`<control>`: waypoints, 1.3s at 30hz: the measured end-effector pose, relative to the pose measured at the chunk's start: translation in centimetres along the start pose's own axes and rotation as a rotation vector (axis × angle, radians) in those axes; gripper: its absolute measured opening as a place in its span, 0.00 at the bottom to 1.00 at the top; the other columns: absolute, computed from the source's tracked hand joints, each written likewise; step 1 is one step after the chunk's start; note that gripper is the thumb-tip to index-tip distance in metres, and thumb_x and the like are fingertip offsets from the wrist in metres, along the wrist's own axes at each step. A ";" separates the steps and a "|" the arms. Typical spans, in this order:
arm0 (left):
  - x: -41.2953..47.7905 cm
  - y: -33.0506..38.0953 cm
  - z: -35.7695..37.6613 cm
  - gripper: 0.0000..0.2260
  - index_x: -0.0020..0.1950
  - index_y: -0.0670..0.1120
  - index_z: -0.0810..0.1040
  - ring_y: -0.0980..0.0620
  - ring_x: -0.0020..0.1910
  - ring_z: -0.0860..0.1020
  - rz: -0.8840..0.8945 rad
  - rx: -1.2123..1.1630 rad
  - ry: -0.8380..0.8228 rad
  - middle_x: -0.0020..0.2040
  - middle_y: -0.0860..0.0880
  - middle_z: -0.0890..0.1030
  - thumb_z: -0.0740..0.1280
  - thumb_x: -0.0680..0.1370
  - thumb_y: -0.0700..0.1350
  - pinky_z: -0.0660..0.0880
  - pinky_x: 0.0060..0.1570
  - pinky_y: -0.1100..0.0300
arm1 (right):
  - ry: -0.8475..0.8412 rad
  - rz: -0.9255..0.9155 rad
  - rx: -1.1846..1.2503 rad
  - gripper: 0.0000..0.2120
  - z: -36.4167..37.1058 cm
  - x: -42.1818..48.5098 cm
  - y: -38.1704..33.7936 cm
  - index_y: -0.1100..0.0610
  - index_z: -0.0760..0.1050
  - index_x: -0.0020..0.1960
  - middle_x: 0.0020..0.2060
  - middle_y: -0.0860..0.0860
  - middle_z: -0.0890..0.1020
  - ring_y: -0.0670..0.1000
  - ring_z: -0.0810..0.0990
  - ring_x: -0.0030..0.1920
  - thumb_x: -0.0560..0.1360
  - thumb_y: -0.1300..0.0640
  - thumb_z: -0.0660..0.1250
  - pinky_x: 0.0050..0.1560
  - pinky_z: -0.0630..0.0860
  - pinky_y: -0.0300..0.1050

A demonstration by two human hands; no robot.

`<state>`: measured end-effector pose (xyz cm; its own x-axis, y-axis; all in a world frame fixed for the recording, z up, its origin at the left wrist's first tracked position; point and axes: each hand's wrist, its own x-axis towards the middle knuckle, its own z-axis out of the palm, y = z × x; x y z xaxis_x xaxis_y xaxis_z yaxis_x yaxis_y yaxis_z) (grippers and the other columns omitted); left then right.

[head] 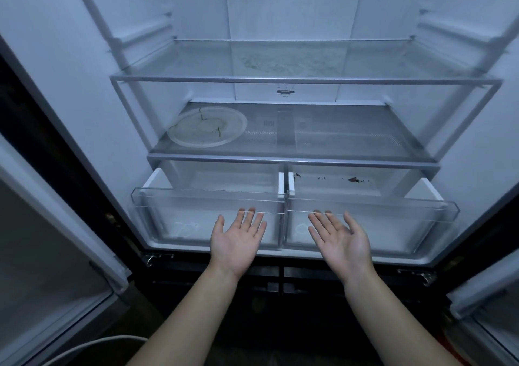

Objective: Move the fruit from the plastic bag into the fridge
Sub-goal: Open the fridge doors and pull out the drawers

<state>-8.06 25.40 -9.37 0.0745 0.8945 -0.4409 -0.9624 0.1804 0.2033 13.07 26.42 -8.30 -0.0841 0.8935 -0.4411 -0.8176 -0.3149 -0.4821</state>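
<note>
The fridge point(477, 146) stands open in front of me with both doors swung out. Two clear crisper drawers sit at its bottom, the left drawer point(179, 200) and the right drawer point(393, 205), both pulled partly out. My left hand point(237, 239) is palm up with straight fingers, fingertips under the left drawer's front lip. My right hand point(341, 239) is palm up too, its fingertips under the right drawer's lip. Neither hand holds anything. No fruit or plastic bag is in view.
A glass shelf point(306, 78) spans the upper part. Below it a mesh-patterned shelf point(351, 138) carries a round white plate point(207, 127) at its left. Dark crumbs lie in the right drawer. The left door point(56, 225) and right door point(491, 295) flank me.
</note>
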 end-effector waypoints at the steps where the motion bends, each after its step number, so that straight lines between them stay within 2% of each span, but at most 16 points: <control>1: -0.1 0.0 -0.1 0.23 0.64 0.41 0.71 0.39 0.68 0.68 -0.001 -0.002 -0.001 0.66 0.41 0.74 0.55 0.80 0.58 0.63 0.68 0.44 | 0.004 -0.001 0.002 0.23 0.0 -0.2 0.0 0.63 0.66 0.68 0.62 0.60 0.76 0.59 0.75 0.63 0.79 0.50 0.57 0.61 0.71 0.53; 22: -2.8 -1.7 -1.7 0.23 0.67 0.41 0.71 0.39 0.68 0.69 -0.016 -0.040 0.005 0.65 0.40 0.75 0.55 0.81 0.56 0.64 0.66 0.45 | 0.047 -0.024 0.027 0.21 -1.6 -2.2 0.7 0.64 0.66 0.68 0.62 0.62 0.76 0.60 0.76 0.63 0.80 0.52 0.57 0.66 0.68 0.53; 30: -3.7 -1.9 -2.1 0.23 0.68 0.41 0.70 0.40 0.68 0.69 -0.016 -0.038 0.022 0.65 0.41 0.75 0.54 0.81 0.55 0.65 0.65 0.45 | 0.027 -0.019 0.023 0.13 -1.9 -2.6 1.1 0.60 0.71 0.58 0.64 0.60 0.75 0.58 0.78 0.61 0.79 0.53 0.58 0.67 0.68 0.52; 36: -4.2 -2.0 -2.5 0.22 0.68 0.42 0.70 0.40 0.68 0.69 -0.013 -0.046 0.032 0.64 0.41 0.76 0.54 0.81 0.55 0.63 0.68 0.45 | 0.022 -0.020 0.026 0.14 -2.1 -3.2 1.2 0.60 0.71 0.60 0.63 0.60 0.76 0.58 0.78 0.60 0.79 0.54 0.58 0.67 0.68 0.52; 39: -4.3 -1.9 -2.7 0.23 0.69 0.42 0.70 0.40 0.68 0.69 -0.016 -0.044 0.034 0.65 0.41 0.76 0.54 0.81 0.55 0.62 0.69 0.46 | 0.022 -0.024 0.019 0.12 -2.2 -3.2 1.4 0.60 0.71 0.57 0.62 0.60 0.77 0.57 0.79 0.59 0.79 0.54 0.58 0.63 0.73 0.51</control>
<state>-7.29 20.08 -10.22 0.0822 0.8769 -0.4737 -0.9718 0.1759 0.1571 13.45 22.41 -9.18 -0.0518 0.8936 -0.4459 -0.8300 -0.2868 -0.4783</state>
